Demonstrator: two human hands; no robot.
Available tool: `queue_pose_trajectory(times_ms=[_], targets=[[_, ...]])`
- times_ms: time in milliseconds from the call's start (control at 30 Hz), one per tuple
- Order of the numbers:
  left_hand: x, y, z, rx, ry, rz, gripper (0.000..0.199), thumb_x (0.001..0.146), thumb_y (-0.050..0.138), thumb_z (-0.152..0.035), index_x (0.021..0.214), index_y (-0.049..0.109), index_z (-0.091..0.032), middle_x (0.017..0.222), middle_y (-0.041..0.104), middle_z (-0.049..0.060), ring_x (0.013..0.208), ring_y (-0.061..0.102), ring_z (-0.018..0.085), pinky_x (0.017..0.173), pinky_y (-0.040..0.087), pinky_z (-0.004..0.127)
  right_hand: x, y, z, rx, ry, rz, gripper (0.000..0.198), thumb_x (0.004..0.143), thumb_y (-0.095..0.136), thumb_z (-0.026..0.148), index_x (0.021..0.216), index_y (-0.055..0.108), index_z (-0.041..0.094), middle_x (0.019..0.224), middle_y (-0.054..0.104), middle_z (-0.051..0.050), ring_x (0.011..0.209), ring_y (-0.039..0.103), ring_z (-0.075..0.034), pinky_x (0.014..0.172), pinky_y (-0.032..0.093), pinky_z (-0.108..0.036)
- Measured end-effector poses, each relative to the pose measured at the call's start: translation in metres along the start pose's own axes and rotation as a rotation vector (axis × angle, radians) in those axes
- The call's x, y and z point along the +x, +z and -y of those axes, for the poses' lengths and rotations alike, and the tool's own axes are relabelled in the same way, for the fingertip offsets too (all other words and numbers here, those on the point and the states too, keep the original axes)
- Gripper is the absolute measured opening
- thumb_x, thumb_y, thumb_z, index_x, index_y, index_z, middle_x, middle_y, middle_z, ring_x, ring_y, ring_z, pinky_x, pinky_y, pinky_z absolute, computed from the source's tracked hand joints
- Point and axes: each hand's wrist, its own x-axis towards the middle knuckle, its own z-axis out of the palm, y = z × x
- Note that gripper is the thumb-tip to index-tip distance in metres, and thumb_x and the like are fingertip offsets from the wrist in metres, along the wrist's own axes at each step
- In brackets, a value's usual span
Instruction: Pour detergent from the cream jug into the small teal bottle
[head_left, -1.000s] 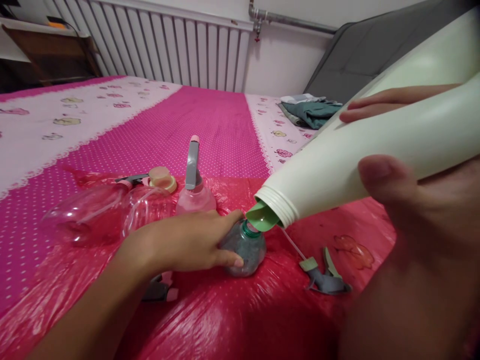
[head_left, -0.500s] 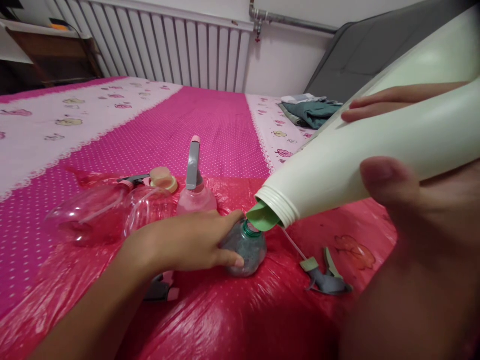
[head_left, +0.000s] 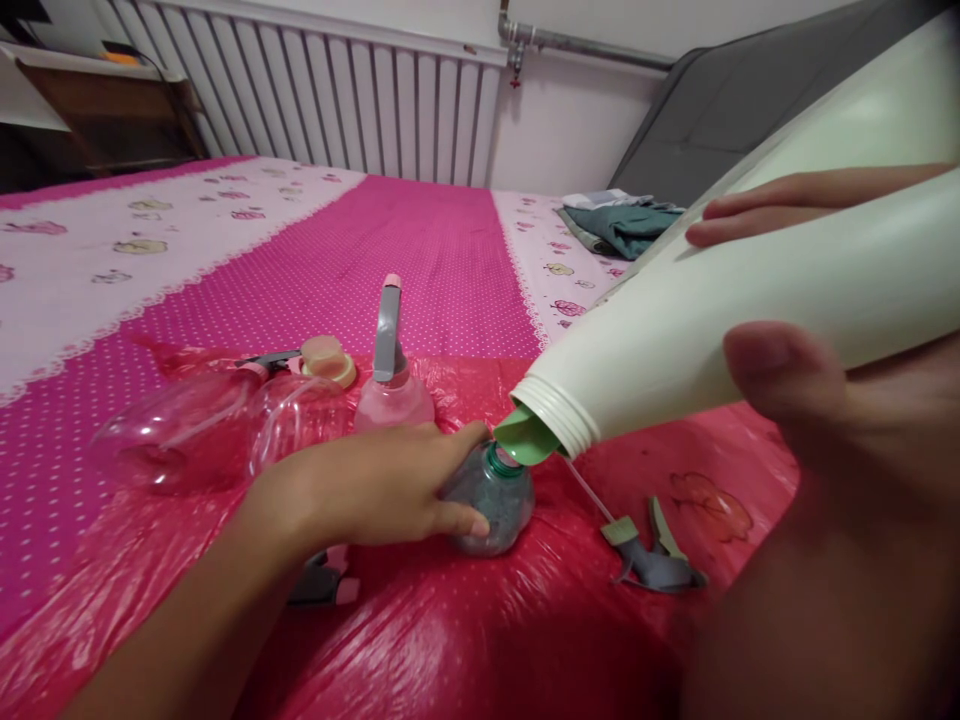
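My left hand (head_left: 390,485) grips a small, clear greenish spray bottle (head_left: 499,510) standing on red plastic sheeting, its neck uncapped. Tilted down over that neck is a large pale green jug (head_left: 660,330), held around its handle by my right hand (head_left: 825,390). The jug's green pouring spout (head_left: 525,435) meets or nearly meets the bottle's mouth; whether liquid is flowing I cannot tell. To the right lies a grey-and-green spray trigger head (head_left: 652,555) with its thin tube. Behind my left hand stands a pink spray bottle (head_left: 394,395) with a grey trigger.
Clear bottles (head_left: 187,430) lie on their sides at the left, near a pale yellowish cap (head_left: 328,360). Another dark trigger head (head_left: 322,583) is partly under my left forearm. Red plastic sheeting (head_left: 420,640) covers the near bed. Folded clothes (head_left: 626,222) lie toward the back right.
Both hands, the jug and the bottle stay in nearly the same place. The green spout looks slightly glossier now; otherwise only a tiny shift of the view shows.
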Motion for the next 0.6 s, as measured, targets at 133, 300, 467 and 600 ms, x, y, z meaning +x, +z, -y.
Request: queue_pose_trajectory(times_ms=[133,300,467,600], targets=[[-0.0006,0.0005,-0.0002,0.000,0.000,-0.019,0.052,0.093,0.063,-0.045,0.139,0.059,-0.023,0.110,0.079,0.008,0.091,0.074,0.030,0.071,0.047,0.032,-0.0001,-0.0009,0.0035,-0.017,-0.011,0.007,0.052,0.077,0.079,0.052,0.112,0.073,0.013,0.120,0.065,-0.007,0.114,0.065,-0.013,0.096,0.054,-0.030],[-0.0010,-0.0001,0.0000,-0.006,-0.006,-0.002,0.055,0.092,0.064,-0.045,0.141,0.058,-0.022,0.112,0.079,0.009,0.092,0.075,0.032,0.072,0.047,0.033,0.0016,-0.0013,0.0092,-0.025,-0.022,0.013,0.051,0.078,0.077,0.049,0.111,0.073,0.010,0.120,0.065,-0.008,0.112,0.065,-0.012,0.091,0.054,-0.029],[-0.0001,-0.0005,0.0007,-0.005,-0.003,0.014,0.057,0.090,0.065,-0.047,0.141,0.057,-0.023,0.111,0.079,0.008,0.092,0.074,0.030,0.072,0.047,0.032,0.0044,-0.0029,0.0070,-0.065,-0.032,0.015,0.055,0.074,0.080,0.055,0.109,0.073,0.014,0.122,0.065,-0.005,0.114,0.065,-0.012,0.106,0.053,-0.031],[0.0020,0.0002,0.0016,-0.005,-0.004,0.004,0.058,0.091,0.064,-0.049,0.142,0.056,-0.022,0.111,0.078,0.010,0.093,0.074,0.031,0.073,0.048,0.034,0.0038,-0.0044,0.0037,-0.049,-0.048,0.010,0.054,0.072,0.082,0.056,0.109,0.074,0.017,0.122,0.065,-0.004,0.115,0.066,-0.013,0.102,0.055,-0.031]])
